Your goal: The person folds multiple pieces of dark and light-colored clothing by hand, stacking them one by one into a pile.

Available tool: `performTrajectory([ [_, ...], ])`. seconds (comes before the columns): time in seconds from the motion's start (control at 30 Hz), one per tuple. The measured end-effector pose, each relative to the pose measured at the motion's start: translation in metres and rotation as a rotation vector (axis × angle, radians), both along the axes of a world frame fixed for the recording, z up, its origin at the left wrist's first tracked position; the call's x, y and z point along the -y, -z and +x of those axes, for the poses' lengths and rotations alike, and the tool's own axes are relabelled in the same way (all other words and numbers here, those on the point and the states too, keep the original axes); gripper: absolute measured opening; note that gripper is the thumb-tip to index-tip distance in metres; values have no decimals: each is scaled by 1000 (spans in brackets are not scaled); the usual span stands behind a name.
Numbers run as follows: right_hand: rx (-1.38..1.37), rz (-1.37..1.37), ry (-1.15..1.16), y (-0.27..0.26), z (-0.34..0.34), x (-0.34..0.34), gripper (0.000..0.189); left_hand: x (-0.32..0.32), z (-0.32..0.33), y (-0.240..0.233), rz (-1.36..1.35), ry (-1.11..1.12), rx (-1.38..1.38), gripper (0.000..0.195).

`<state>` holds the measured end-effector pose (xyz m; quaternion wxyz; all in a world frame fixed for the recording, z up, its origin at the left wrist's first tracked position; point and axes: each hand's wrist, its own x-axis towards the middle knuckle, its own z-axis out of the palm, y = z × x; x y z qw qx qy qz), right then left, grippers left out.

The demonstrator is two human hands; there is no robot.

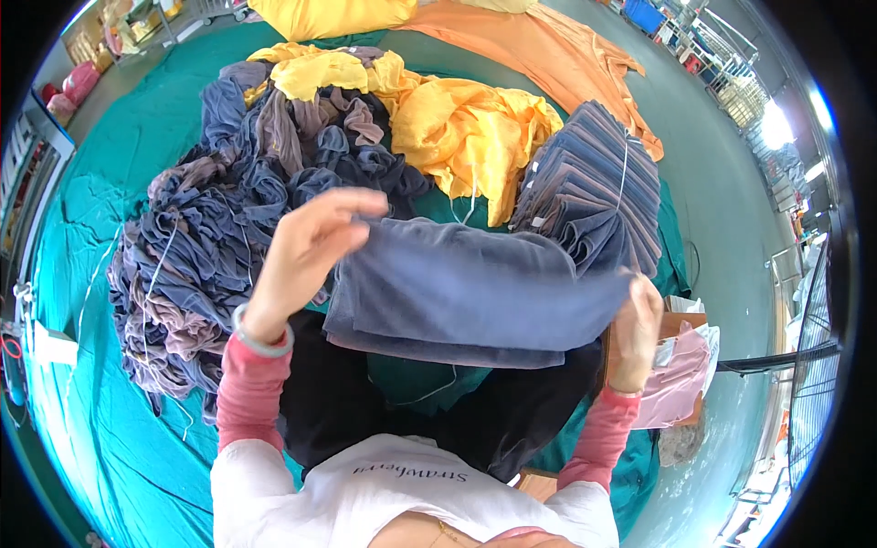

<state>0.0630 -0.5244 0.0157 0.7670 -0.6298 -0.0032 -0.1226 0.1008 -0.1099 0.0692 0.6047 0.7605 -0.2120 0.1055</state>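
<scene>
A blue-grey cloth (466, 281), blurred at its lower edge, stretches above a small stack of similar folded cloths (452, 349) over my lap. My right hand (640, 322) pinches the cloth's right corner between thumb and fingers. Near the cloth's upper left corner is my left hand (322, 236), thumb and fingers curved towards it; whether it grips the corner is not clear. Beyond the cloth at the right stands a tied bundle of folded blue, grey and mauve cloths (589, 185), bound with white string.
A heap of crumpled dark blue and mauve cloths (253, 178) spreads from the left to the front. Yellow cloth (473, 130) lies beyond, with orange fabric (541, 41) behind it. A green sheet (109, 205) covers the floor. Pink cloth (675, 383) rests at the right.
</scene>
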Motion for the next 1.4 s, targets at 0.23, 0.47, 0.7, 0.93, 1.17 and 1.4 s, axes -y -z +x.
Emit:
performTrajectory([
  [0.23,-435,-461,-226,28,6,-27,62,11,5,67,686,61,-230,78],
  [0.47,-76,-349,131,-28,10,-58,49,11,27,7,126,94,-31,40],
  [0.7,-283,-1036,-201,-11,-43,-57,42,-47,-32,22,802,226,-296,28],
  [0.93,147,-1203,36,-27,-8,-99,54,-104,37,46,303,44,-591,28],
  [1.17,31,-1539,-261,12,22,-130,94,-199,144,270,234,-396,-874,71],
  [1.4,41,-1503,-208,21,26,-123,92,-158,132,399,748,-691,-815,57],
])
